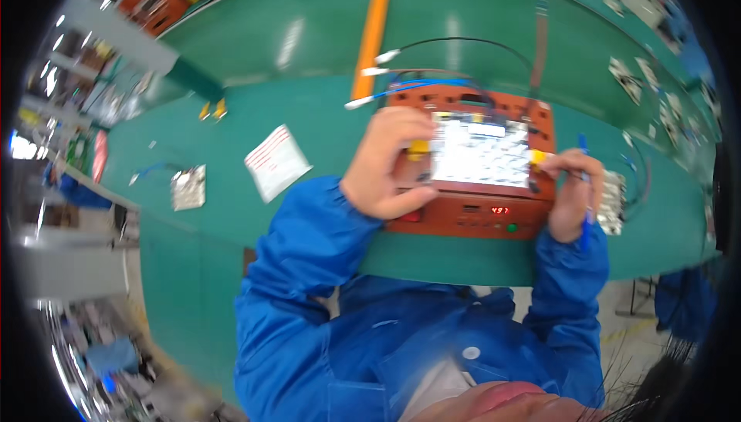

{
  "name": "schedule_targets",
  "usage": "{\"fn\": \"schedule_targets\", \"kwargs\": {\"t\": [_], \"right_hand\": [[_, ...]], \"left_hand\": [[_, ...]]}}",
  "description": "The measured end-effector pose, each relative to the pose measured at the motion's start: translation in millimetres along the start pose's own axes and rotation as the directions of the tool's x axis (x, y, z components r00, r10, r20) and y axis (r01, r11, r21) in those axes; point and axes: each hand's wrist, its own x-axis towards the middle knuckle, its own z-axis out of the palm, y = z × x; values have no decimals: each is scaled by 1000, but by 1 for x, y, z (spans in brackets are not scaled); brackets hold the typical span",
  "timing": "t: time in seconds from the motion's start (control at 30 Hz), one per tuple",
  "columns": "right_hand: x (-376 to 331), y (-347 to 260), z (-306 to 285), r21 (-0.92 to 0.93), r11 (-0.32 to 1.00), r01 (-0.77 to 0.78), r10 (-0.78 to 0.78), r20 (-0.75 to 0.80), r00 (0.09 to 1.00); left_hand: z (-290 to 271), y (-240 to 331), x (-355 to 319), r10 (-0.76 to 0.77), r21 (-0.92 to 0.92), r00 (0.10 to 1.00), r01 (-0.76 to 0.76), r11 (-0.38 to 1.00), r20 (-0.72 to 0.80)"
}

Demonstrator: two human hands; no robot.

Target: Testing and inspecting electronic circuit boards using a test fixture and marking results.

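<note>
A reddish-brown test box with a small red digit display and a green button stands on the green table in front of me. On top of it sits a bright silvery rectangular module, its surface blurred by glare. My left hand rests at the box's left side, fingers and thumb spread apart, beside a yellow block. At the right side, my right hand holds a slim blue pen upright between its fingers. Its fingertips touch the yellow block at the module's right edge.
Blue and black cables with white plugs run behind the box, near an orange strip. A white bag with red print and a small board lie to the left. Another silvery board with wires lies right of my right hand.
</note>
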Motion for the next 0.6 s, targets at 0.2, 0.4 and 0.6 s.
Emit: {"fn": "schedule_targets", "kwargs": {"t": [0.2, 0.4, 0.6], "right_hand": [[0, -1, -7, 77, 996, -32, 29, 32, 999], [6, 0, 15, 66, 994, -92, 92, 13, 996], [-3, 0, -4, 61, 993, -100, 99, 15, 995]], "left_hand": [[9, 3, 7, 22, -72, 1000, -23, 997, -20], [-4, 2, 0, 4, 32, 1000, -3, 999, -16], [1, -1, 7, -7, 23, 1000, 7, 1000, -8]]}}
